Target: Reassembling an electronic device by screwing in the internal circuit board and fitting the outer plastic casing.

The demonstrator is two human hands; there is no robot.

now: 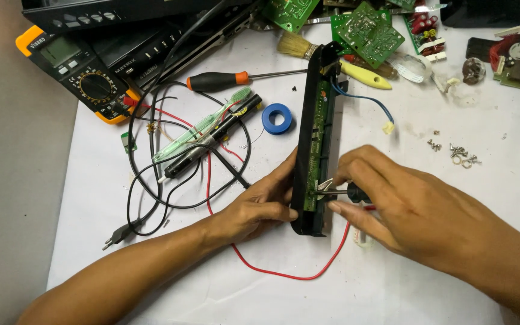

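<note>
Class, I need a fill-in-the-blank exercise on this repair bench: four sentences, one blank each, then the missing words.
1. The left hand steadies a long black ____ with a green circuit board inside.
2. The right hand holds a small ____ against that board.
3. The roll of tape is ____ in colour.
4. The loose screws lie on the ____ side of the white sheet.

Missing words: casing; screwdriver; blue; right

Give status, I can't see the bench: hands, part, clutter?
Left hand steadies black panel. Right hand holds screwdriver on its green board. Red wire beneath.
</note>
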